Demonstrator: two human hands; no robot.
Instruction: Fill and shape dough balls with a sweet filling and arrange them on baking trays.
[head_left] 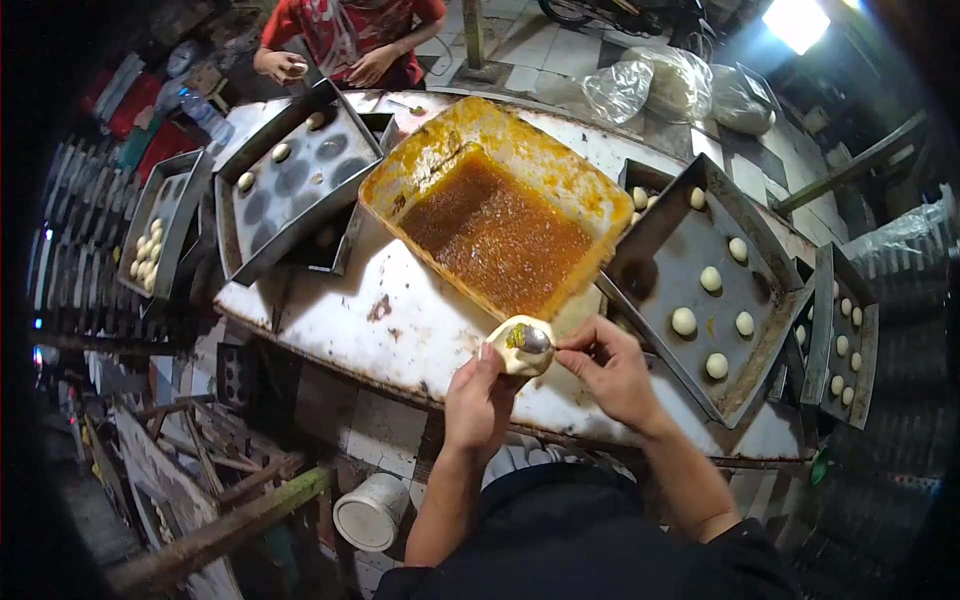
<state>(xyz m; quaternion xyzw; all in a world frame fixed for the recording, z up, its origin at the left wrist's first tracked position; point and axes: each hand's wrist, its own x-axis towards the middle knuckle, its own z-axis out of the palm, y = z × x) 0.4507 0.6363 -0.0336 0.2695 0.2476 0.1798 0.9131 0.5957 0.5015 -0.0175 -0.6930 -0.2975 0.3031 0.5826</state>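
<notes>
Left hand [477, 403] held a flattened dough piece [509, 362], thumb and fingers clamped on its edge, above the near edge of the table [370, 320]. Right hand [612, 377] had its fingers pinched together on what looked like the handle of a metal spoon [537, 342]; spoon bowl lay in the dough, yellow-orange filling [516, 336] beside it.

Risks, judged: dough looked thin and could tear if the spoon pressed or scraped hard; filling smeared toward the rim could stop the edges sticking; a loose left grip could let the piece sag or drop.

White bucket [367, 520] below on the floor, contents couldn't be made out. Just beyond the hands, big pale tub [585, 190] with smeared walls held a wide layer of orange-brown filling [490, 230]. Right of it, metal tray [660, 285] with spaced dough balls [710, 279]; farther right, another tray [865, 375], more balls. Left, dark-spotted tray [275, 190] with three balls along one side; far-left tray [168, 195], balls bunched at the near end. Across the table, person in red [345, 30] held a pale ball [298, 68].
</notes>
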